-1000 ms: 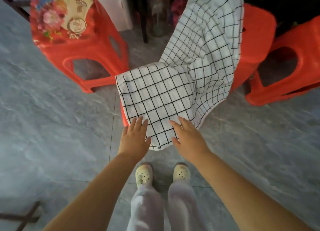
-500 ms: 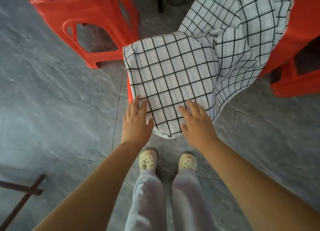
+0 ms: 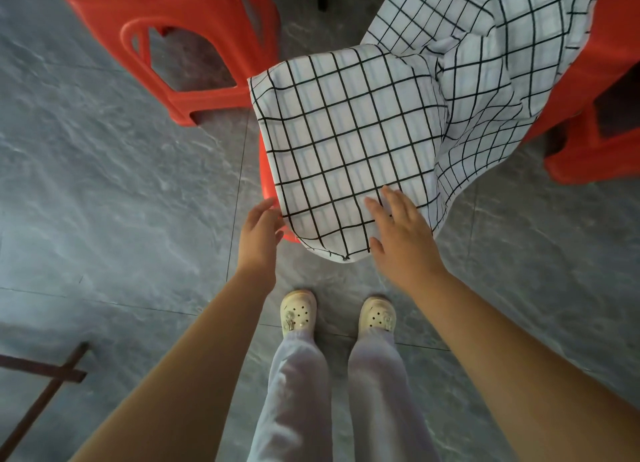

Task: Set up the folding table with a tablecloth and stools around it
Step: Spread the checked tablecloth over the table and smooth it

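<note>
Possibly the tablecloth point(image 3: 346, 132) slides off the stool point(image 3: 266, 174), since the right hand point(image 3: 401, 233) only lies spread flat on it and the left hand point(image 3: 259, 233), relaxed, just touches its edge.

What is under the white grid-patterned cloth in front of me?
A red plastic stool: only its rim shows at the left edge of the white grid-patterned cloth. Its seat and legs are covered; anything on the seat cannot be seen.
</note>
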